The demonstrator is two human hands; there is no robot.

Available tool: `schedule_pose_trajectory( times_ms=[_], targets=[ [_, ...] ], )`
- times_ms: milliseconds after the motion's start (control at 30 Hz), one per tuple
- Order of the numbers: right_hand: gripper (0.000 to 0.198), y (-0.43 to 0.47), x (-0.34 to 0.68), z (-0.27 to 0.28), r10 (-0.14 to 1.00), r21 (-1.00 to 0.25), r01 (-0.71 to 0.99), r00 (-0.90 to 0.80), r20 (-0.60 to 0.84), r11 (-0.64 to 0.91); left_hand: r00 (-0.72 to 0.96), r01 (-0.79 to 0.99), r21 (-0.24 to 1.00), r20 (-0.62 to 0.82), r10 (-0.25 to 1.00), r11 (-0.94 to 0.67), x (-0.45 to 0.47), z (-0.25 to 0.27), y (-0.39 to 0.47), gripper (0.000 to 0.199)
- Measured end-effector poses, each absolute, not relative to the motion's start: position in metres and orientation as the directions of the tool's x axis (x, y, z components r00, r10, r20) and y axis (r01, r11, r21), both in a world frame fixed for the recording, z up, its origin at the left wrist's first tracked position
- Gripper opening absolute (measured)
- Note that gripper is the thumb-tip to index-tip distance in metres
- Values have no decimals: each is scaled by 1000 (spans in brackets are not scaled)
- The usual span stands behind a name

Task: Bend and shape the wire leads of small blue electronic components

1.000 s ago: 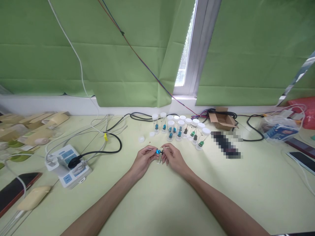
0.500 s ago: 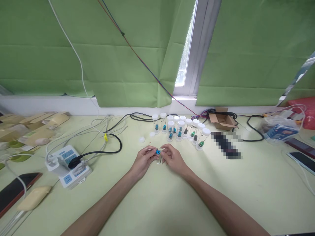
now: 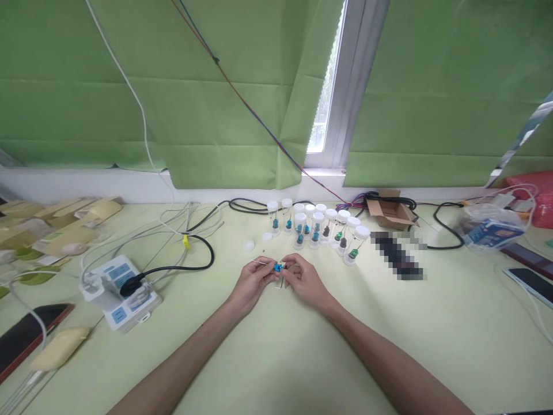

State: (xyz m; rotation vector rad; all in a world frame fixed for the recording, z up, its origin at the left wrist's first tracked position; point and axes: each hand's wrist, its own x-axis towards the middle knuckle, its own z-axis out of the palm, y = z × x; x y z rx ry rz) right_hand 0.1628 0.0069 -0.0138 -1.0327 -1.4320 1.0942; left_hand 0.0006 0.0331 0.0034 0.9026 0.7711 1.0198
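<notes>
Between my two hands is a small blue part with thin metal pins or rods near it; its exact kind is too small to make out. My left hand pinches it from the left, and a thin rod sticks out leftward over the fingers. From the right, my right hand has its thumb and fingertips closed at the part's other side. A thin bent metal piece, like a hex key, shows just below the fingertips. Beyond the hands lie two round white caps and a tiny brown bit.
Several clear tubes with white lids, holding blue, green or dark parts, stand behind my hands. A power strip with plugs and cables is at left. At right are an open cardboard box, a plastic bag and a phone.
Almost nothing differs. My right fingertips have shifted very slightly at the blue part, while the left hand stays put.
</notes>
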Motion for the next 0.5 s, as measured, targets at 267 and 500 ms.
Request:
schedule_pose_trajectory(
  times_ms=[267,500],
  targets=[
    [23,6,162,-14,972,-978,26,-119,201,206,337,-370,893,-130,932,258,0,3,33,16],
    [23,5,163,-12,960,-962,78,-124,250,261,335,-379,888,-129,933,259,0,3,33,17]
  ],
)
